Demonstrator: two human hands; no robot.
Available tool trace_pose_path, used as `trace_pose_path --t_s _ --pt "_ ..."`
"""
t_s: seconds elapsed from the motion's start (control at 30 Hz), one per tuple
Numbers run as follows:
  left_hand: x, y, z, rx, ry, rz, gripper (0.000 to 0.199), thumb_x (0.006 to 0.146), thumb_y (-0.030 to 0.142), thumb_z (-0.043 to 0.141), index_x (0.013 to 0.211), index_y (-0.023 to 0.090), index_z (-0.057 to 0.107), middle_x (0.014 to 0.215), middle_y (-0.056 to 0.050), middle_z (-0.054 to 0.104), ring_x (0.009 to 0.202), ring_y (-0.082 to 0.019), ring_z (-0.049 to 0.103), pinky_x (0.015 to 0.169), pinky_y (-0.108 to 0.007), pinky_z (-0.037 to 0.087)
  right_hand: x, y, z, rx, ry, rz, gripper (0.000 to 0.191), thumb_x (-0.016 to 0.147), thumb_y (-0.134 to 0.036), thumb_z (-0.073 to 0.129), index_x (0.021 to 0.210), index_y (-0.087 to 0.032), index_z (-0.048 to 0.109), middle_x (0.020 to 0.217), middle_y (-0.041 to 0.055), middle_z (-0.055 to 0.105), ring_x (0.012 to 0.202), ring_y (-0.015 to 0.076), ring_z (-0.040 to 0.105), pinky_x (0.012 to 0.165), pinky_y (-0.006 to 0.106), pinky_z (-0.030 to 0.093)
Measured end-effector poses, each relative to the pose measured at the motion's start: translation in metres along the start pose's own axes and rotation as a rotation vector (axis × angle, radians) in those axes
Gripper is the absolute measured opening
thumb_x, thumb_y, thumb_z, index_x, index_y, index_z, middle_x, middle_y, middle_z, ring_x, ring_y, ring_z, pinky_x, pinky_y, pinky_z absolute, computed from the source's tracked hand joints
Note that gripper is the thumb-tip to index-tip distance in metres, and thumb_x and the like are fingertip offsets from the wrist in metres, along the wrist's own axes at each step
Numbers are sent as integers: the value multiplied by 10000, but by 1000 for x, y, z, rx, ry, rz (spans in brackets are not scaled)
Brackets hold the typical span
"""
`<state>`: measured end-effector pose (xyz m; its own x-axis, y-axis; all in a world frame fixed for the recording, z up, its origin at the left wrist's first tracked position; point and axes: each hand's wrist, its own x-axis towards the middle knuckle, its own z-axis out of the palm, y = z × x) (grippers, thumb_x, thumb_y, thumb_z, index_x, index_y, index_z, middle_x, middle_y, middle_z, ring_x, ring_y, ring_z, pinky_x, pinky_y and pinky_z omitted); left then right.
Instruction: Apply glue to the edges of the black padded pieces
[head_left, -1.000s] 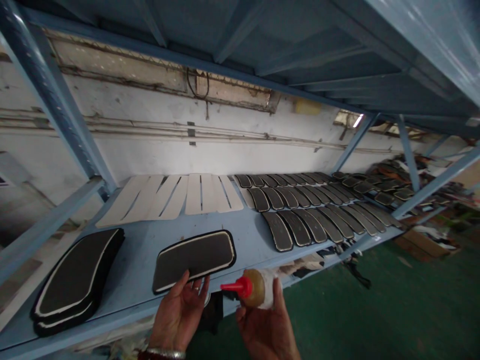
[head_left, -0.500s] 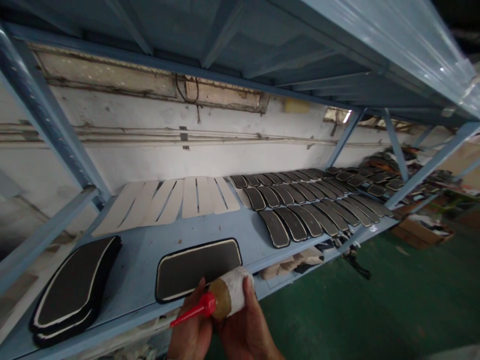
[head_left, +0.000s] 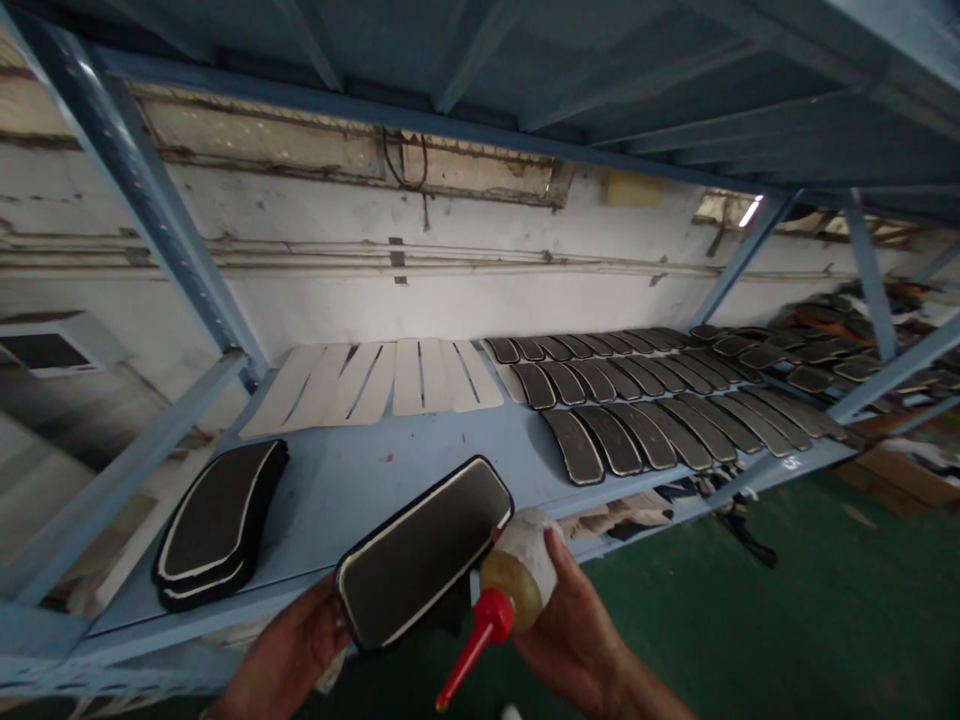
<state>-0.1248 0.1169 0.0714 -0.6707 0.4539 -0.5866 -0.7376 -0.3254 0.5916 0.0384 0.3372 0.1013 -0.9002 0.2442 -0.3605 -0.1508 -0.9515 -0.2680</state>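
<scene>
My left hand grips the near end of a dark oblong pad with a pale border and holds it tilted off the front edge of the blue shelf. My right hand holds a glue bottle with amber liquid; its red nozzle points down and to the left, just below the pad's lower edge.
A stack of similar dark pads lies at the shelf's left. Beige strips fan out at the back. Rows of several small dark curved pieces fill the right side. Blue uprights frame the rack; green floor lies below.
The pad lay flat on the shelf; my left hand has lifted it off and toward me. The glue bottle has swung so its nozzle points downward instead of left.
</scene>
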Motion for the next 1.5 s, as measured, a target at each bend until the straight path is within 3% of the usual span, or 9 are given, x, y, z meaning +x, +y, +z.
trace_pose_path --t_s 0.07,0.1,0.2,0.4,0.6,0.77,1.03,1.3,1.5 --pt "-2 29 11 127 -106 -70 201 728 97 748 924 138 765 910 -168 787 905 -357 741 739 -432 610 -5 -8 -2 -63 9 19 551 755 -415 869 1129 -80 642 1042 134 736 895 264 698 783 362 555" --pt "-4 39 20 301 -253 -81 198 768 167 743 961 131 761 964 -175 780 918 -339 734 774 -419 600 -6 -10 -2 -88 6 22 546 756 -409 869 1131 -85 640 1050 133 734 900 267 697 777 363 556" --pt "-9 53 56 716 -504 -19 188 774 219 742 936 124 756 931 -145 775 837 -267 727 737 -323 575 -9 -12 -3 -153 -12 20 530 774 -411 853 1144 -105 630 1056 130 731 906 276 697 773 367 556" --pt "1 35 97 818 -492 -38 225 610 23 727 800 143 729 681 -71 751 712 -303 742 638 -360 589 -9 0 -3 -207 -65 23 531 857 -416 776 1238 -104 576 1044 140 727 886 248 706 790 332 549" --pt "-8 44 87 800 -515 -26 321 613 -22 728 865 175 741 808 -56 783 829 -301 753 724 -371 610 -17 -24 -5 -156 11 -97 522 835 -481 781 1176 -137 585 1090 160 714 934 275 705 739 340 578" --pt "-20 57 69 661 -450 -140 470 540 -137 753 884 183 769 838 -83 794 926 -357 749 768 -405 624 -24 -67 5 -338 46 -468 512 752 -484 843 1101 -187 617 969 112 728 769 262 705 454 240 510" --pt "-17 58 48 721 -491 -216 542 561 -148 750 953 224 784 906 -104 791 1043 -431 703 894 -556 579 -24 -87 29 -598 -33 -752 337 774 -462 816 900 -182 677 751 44 666 840 263 675 748 361 589" --pt "-14 58 39 783 -499 -143 443 639 3 814 1038 192 779 1054 -155 774 1055 -425 699 890 -514 592 -24 -83 21 -603 -77 -750 454 759 -386 843 1121 -189 652 943 73 706 923 264 672 862 406 551" --pt "-11 53 33 632 -470 -160 569 600 -79 788 1078 227 760 995 -119 792 1068 -430 695 874 -551 598 -18 -77 19 -513 -14 -809 547 751 -400 845 1213 -212 621 908 49 697 862 256 676 845 416 561"
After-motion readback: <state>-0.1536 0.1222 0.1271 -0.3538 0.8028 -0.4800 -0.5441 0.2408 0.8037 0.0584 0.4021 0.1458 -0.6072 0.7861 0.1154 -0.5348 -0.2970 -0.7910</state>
